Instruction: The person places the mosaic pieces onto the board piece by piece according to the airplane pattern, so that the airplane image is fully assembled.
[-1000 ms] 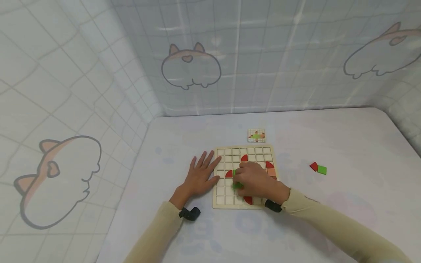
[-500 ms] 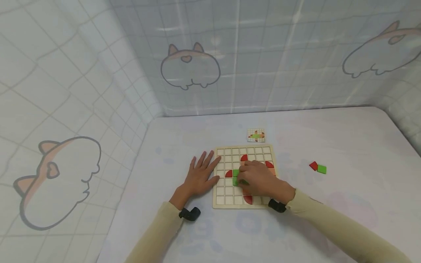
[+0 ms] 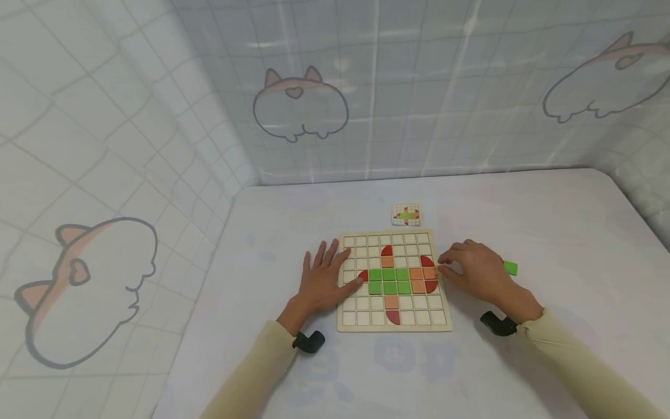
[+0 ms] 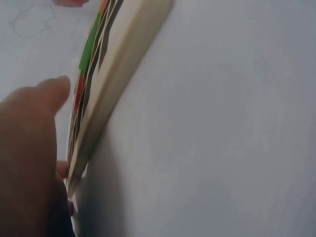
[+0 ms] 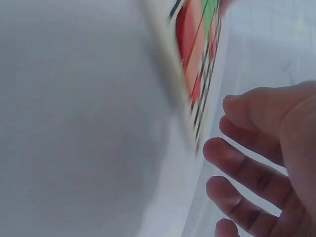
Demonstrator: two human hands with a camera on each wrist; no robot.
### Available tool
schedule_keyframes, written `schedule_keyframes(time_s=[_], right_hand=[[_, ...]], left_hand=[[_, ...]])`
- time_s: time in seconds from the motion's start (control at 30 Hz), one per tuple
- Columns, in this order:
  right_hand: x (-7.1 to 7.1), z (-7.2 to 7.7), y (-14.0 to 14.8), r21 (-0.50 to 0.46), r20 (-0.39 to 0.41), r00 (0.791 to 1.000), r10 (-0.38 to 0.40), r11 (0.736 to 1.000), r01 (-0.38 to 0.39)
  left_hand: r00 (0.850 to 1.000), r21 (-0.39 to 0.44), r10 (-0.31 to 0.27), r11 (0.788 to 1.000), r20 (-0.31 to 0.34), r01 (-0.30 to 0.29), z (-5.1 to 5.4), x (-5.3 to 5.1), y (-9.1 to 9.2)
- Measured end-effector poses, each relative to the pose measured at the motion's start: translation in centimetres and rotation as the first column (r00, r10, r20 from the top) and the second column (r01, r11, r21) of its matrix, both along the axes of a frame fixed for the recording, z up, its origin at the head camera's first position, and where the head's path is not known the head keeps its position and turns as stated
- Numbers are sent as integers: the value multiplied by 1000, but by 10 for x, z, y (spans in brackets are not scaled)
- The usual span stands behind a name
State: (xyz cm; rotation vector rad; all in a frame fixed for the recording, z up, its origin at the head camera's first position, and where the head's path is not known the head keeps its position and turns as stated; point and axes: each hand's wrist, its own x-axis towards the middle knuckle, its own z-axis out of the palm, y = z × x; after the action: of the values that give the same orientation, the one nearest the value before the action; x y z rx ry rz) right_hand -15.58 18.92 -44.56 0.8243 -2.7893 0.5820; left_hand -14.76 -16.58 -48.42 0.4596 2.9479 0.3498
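Note:
A wooden grid board (image 3: 361,319) lies on the table with pieces set in its cells. Several green squares (image 3: 389,280) form a block at its middle, orange squares (image 3: 417,280) adjoin them, and red quarter-circles (image 3: 386,251) sit at the outer ends. Across the board's left edge rests my left hand (image 3: 321,285), fingers spread, its thumb near the leftmost red piece. Just off the right edge is my right hand (image 3: 478,273), its fingers loosely bent and nothing between them in the right wrist view. Behind that hand lies a loose green square (image 3: 510,267); the red piece beside it is mostly hidden.
A small card (image 3: 406,215) with a coloured grid pattern lies beyond the board's far edge. The white table (image 3: 293,215) meets a tiled-pattern curtain (image 3: 408,116) at the back and left.
My right hand has let go of a green square on the board and moved right, off its edge, uncovering the green block. My left thumb has shifted slightly inward over the board.

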Motion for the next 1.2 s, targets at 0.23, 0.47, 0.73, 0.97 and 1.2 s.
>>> schedule_keyframes(time_s=[0.23,0.47,0.73,0.97,1.2], right_hand=[[2,0,56,15,-32,990,-135,991,135],[8,-1,103,-12,1,961,-277,961,277],[16,-14,117,9,178,943,-281,959,284],[15,-19,110,-55,118,974,-193,978,200],[13,-15,110,-42,130,978,-162,985,169]], left_hand=[[999,-5,37,999,6,-37,5,2,7],[998,16,61,998,14,-61,5,1,12],[996,-27,81,996,25,-81,1,0,15],[999,-29,53,998,7,-53,-3,1,12],[1000,-20,20,1000,13,-20,2,2,7]])
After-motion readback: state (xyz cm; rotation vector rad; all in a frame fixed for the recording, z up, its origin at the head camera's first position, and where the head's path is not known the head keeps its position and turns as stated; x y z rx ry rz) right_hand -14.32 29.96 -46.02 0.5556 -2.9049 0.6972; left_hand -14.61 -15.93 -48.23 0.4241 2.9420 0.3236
